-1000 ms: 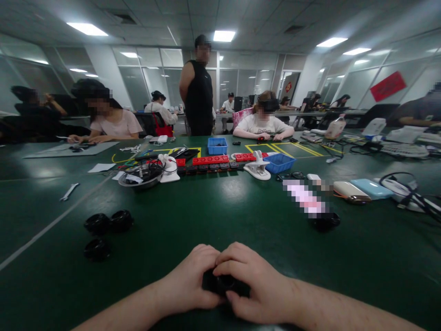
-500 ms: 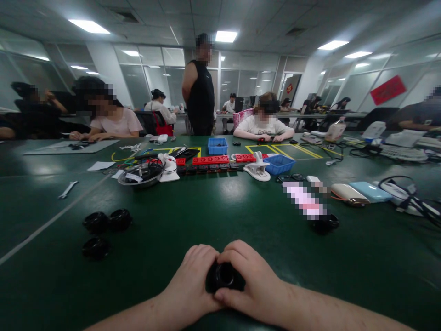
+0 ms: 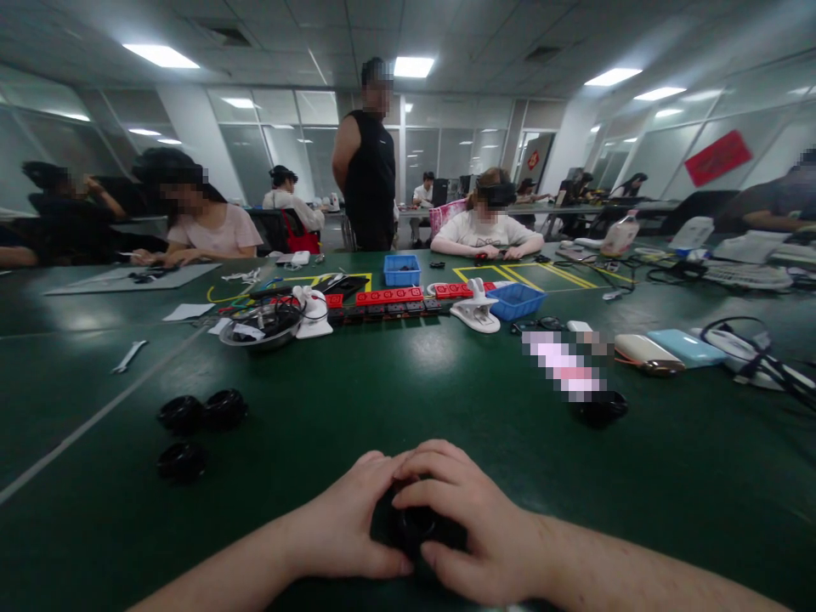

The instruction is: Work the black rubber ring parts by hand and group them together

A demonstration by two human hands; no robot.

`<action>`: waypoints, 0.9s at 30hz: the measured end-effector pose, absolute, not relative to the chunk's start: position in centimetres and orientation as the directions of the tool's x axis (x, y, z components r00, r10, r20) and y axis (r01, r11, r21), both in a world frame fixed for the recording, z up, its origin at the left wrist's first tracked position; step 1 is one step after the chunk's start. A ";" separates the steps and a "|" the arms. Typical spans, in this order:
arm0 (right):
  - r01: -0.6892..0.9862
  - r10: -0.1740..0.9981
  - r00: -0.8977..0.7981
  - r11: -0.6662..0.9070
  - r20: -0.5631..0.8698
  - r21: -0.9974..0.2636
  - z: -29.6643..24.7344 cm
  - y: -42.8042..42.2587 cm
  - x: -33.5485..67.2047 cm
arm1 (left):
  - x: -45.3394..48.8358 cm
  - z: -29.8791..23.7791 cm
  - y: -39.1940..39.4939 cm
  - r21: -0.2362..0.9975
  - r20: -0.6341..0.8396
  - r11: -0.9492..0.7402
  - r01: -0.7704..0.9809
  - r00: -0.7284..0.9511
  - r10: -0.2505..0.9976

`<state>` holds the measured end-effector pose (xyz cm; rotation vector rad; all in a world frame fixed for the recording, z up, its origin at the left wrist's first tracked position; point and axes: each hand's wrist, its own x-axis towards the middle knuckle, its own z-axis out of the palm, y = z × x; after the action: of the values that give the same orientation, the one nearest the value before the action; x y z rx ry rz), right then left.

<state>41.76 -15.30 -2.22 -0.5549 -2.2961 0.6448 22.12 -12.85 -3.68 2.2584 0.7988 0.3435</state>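
Observation:
A glossy black round part [image 3: 416, 522] with a hole in its middle is at the table's near side, between my two hands. My left hand [image 3: 348, 520] curves around its left side, with the thumb at the near edge. From the right, my right hand [image 3: 479, 520] grips it, fingers bent over the top and thumb in front. Much of the part is hidden by the fingers. Over to the left lie three similar black round parts [image 3: 182, 414]. Another dark round piece [image 3: 603, 408] rests at the right, beside a blurred-out pink item.
Across the green table [image 3: 357, 391] runs a row of red and black power strips [image 3: 390, 297]. Nearby are a metal bowl of cables [image 3: 258, 336], white clips [image 3: 475, 308], blue bins [image 3: 518, 301] and a wrench [image 3: 129, 357]. Several people sit or stand beyond.
My left hand's grip has loosened and widened, its thumb lower along the part. My right hand's fingers have spread farther over the top of it.

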 end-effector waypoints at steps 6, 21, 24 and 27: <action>0.314 0.668 -0.580 0.712 0.467 -0.628 -3.1 -15.5 41.6 | 22.7 -4.6 -13.8 0.687 0.038 -0.534 0.493 0.709 0.704; 0.248 0.584 -0.657 0.765 0.477 -0.595 -2.9 -15.5 41.3 | 23.1 -3.8 -13.5 0.676 -0.021 -0.542 0.500 0.748 0.663; 0.306 0.636 -0.629 0.731 0.447 -0.609 -2.8 -15.7 41.3 | 23.2 -4.0 -13.7 0.687 0.024 -0.554 0.470 0.747 0.664; 0.397 0.712 -0.585 0.669 0.389 -0.629 -3.2 -15.8 41.1 | 23.5 -4.5 -14.1 0.660 0.056 -0.539 0.523 0.681 0.730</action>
<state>41.15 -15.82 -3.15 -0.8514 -2.2478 0.6468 23.52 -14.10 -4.53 2.2718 0.9589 0.4341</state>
